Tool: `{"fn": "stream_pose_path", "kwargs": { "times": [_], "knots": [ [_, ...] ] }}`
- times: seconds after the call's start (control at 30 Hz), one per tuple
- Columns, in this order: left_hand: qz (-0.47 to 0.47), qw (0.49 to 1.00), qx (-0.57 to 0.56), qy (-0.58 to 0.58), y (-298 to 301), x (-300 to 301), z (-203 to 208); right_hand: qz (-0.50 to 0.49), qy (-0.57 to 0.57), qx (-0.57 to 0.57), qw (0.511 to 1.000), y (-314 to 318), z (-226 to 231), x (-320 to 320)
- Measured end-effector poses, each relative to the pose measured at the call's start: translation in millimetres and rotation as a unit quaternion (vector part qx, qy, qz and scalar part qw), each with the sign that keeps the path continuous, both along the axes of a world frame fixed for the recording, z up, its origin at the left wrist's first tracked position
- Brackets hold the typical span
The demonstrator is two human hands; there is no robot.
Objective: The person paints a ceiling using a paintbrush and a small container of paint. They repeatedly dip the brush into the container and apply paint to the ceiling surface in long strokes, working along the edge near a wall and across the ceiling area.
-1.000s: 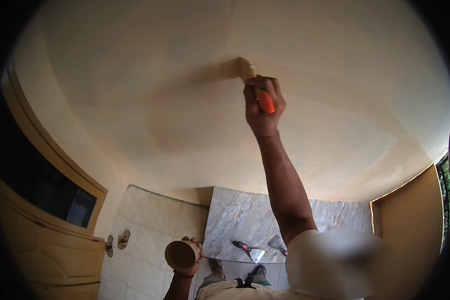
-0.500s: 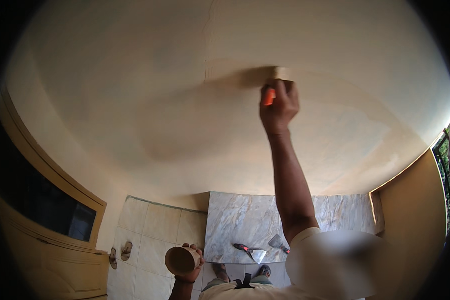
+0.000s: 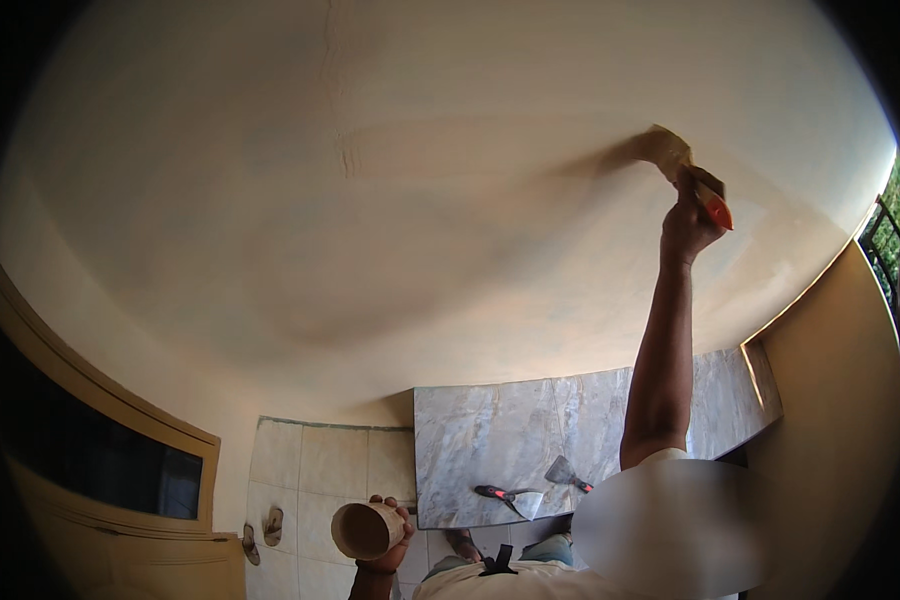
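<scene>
My right hand [image 3: 688,225] reaches far up and is closed around a wide paintbrush [image 3: 668,150] with an orange-red handle end. The pale bristles are bent over against the cream wall [image 3: 450,250], and a shadow stretches left from them. Darker, damp-looking patches show on the wall right of the brush. Low on the left, my left hand [image 3: 400,550] grips a round, beige-coated cup [image 3: 362,532] by its right side, its mouth tilted toward me. What the cup contains cannot be made out.
On the grey marbled ledge [image 3: 490,430] below the wall lie a putty knife [image 3: 510,497] and a wider scraper [image 3: 567,474]. Sandals [image 3: 272,526] rest on floor tiles by a wooden door [image 3: 120,560]. A tan panel [image 3: 820,370] stands at the right.
My right hand has carried the brush rightward along the wall, and its bristles have bent over. The view has shifted slightly. My left hand still holds the cup low down.
</scene>
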State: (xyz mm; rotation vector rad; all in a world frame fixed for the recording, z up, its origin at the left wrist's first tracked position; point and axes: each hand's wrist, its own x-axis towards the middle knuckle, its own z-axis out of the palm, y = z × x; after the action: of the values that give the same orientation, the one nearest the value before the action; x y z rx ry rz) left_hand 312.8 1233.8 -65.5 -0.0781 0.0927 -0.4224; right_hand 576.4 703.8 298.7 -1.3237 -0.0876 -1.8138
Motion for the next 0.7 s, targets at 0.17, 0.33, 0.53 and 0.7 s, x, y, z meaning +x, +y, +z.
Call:
{"fn": "stream_pose_path", "kwargs": {
  "times": [0.17,0.33,0.53,0.7],
  "knots": [
    [-0.001,1.000,0.013,0.014,-16.0,-1.5,-3.4,-0.258,0.044,-0.095,0.960,-17.6,4.6,-12.2],
    [0.005,1.000,-0.020,0.004,-48.8,6.2,8.7,-0.226,0.064,-0.266,0.935,145.0,3.4,36.6],
    [0.009,0.999,-0.010,-0.029,-65.3,2.7,14.7,0.045,0.067,-0.282,0.956,260.0,-1.0,47.1],
    [0.028,0.999,-0.010,-0.014,-54.7,-5.1,3.8,0.183,-0.002,-0.045,0.982,131.3,-13.3,47.2]
  ]
}}
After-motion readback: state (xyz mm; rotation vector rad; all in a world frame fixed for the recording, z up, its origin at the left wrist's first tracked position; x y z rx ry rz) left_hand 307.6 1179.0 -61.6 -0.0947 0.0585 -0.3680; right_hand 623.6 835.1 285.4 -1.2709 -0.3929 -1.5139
